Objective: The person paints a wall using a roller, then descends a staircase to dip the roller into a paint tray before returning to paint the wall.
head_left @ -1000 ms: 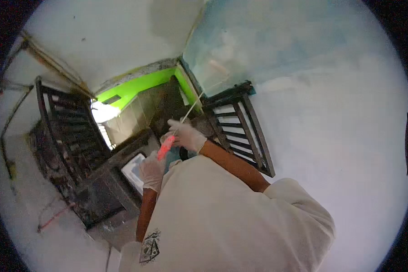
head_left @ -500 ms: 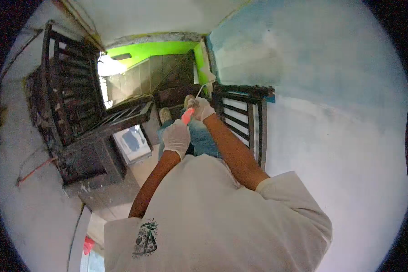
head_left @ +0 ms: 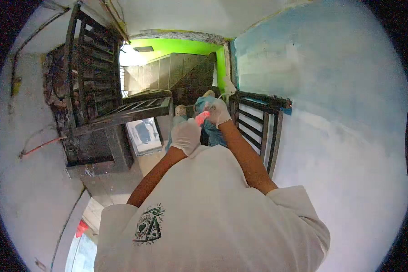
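Both my hands are in thin white gloves, close together in front of my shirt. My left hand [head_left: 186,135] is closed around the lower end of a bright pink-red handle. My right hand [head_left: 219,112] grips higher up, where its fingers hide part of the tool. The handle belongs to a paint roller [head_left: 230,85], whose thin bent metal rod leads up to a small whitish head beside the wall corner. Below the hands show my blue jeans and the tips of my shoes.
A dark wooden railing [head_left: 257,122] stands at right against the pale blue and white wall [head_left: 340,104]. On the left are a dark slatted railing [head_left: 95,68] and a white tray-like container [head_left: 144,134] with dark stains. Boarded steps or panels [head_left: 172,72] lie ahead below a green wall.
The view has shifted, so the surroundings appear farther right and lower. Both hands keep hold of the roller, now drawn nearer to my body, and its rod shows less.
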The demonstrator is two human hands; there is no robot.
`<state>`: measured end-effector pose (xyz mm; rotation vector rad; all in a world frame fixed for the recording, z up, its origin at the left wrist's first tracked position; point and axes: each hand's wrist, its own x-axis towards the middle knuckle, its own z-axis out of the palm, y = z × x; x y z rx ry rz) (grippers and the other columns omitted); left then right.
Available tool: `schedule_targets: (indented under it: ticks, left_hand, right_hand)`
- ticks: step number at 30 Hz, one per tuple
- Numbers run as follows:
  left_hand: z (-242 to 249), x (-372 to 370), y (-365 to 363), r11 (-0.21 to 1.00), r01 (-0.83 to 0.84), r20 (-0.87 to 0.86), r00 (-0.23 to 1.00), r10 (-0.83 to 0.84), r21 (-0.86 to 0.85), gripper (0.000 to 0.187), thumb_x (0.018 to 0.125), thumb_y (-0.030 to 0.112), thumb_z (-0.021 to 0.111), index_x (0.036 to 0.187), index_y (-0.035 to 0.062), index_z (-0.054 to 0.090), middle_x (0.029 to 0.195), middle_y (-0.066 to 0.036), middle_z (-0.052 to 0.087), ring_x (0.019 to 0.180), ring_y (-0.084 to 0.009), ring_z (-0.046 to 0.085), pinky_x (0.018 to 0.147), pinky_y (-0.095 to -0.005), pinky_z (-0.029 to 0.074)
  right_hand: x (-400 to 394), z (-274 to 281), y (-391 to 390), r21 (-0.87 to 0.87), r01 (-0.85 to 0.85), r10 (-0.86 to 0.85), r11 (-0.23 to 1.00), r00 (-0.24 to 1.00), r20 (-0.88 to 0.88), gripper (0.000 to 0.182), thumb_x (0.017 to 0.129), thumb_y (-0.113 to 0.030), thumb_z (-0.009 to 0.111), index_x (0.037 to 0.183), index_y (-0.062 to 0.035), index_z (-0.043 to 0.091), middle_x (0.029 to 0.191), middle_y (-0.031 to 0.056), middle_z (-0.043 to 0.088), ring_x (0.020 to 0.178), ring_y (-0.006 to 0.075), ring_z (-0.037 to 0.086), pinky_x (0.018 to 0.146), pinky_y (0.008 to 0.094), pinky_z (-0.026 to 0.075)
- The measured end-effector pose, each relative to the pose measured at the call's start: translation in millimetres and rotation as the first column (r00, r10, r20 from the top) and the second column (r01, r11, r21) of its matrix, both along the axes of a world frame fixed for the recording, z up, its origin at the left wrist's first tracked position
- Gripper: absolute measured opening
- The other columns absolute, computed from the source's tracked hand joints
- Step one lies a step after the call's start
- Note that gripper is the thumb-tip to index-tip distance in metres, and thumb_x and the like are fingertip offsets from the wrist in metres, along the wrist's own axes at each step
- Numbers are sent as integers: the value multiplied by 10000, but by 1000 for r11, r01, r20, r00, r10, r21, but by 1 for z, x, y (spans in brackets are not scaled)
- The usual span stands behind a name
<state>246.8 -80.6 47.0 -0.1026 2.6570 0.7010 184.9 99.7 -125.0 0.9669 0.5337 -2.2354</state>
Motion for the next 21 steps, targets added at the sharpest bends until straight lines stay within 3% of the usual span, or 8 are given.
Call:
schedule_targets:
  ticks: [5,7,8,11,12,15,16,21]
  left_hand:
    - [15,-14,-29,997,32,28,999,-33,64,313,816,380,563,813,78,645,784,-168,649,769,-363,636,674,-468,491]
    - [13,-22,-33,998,-9,72,997,5,65,319,803,383,574,817,72,642,781,-184,644,784,-367,634,681,-461,491]
    - [4,-24,-30,998,-37,110,994,31,56,311,781,375,602,842,75,655,783,-190,642,783,-370,632,682,-464,489]
    - [0,-35,-24,999,33,-56,998,-32,30,294,771,373,600,794,87,662,754,-159,659,756,-351,652,669,-469,506]
    - [2,-38,-22,999,38,-57,998,-36,30,294,771,373,600,794,87,662,754,-159,659,756,-351,652,669,-469,506]
    - [12,-59,-14,996,35,-63,998,-30,79,294,760,374,614,772,84,659,749,-161,655,742,-353,648,665,-468,503]
    - [17,-68,-9,998,20,-2,1000,-20,58,310,768,373,624,835,73,663,770,-172,654,752,-359,643,666,-460,498]
    - [-6,-95,21,1000,11,44,999,-12,26,299,780,351,638,906,82,668,791,-166,655,764,-353,637,661,-439,492]
  right_hand:
    - [-19,-24,10,-159,111,-80,981,979,190,185,875,-190,517,847,-16,576,794,123,585,748,269,571,751,397,514]
    - [-27,-47,12,-99,-136,132,986,990,-48,155,878,-147,517,859,-3,572,809,119,585,759,264,575,752,396,510]
    - [-31,-81,19,-357,-176,81,917,961,-264,179,890,-152,514,867,19,565,832,130,594,781,270,586,751,392,510]
    - [-51,-74,22,15,-47,48,999,997,-65,194,885,-159,506,858,26,556,838,143,598,810,278,590,786,404,502]
    - [-62,-117,34,-205,-54,43,977,997,-56,182,877,-153,501,845,20,550,831,153,596,826,291,585,809,402,493]
    - [-81,-150,56,-144,24,-30,989,999,-39,187,879,-154,477,828,13,545,807,159,591,790,304,586,787,425,507]
    - [-89,-137,72,-426,45,-44,903,999,14,219,893,-171,438,850,17,542,789,162,585,762,310,574,742,435,521]
    - [-141,-129,93,34,152,-156,988,972,179,233,889,-203,432,884,12,522,784,158,576,722,311,559,694,445,518]
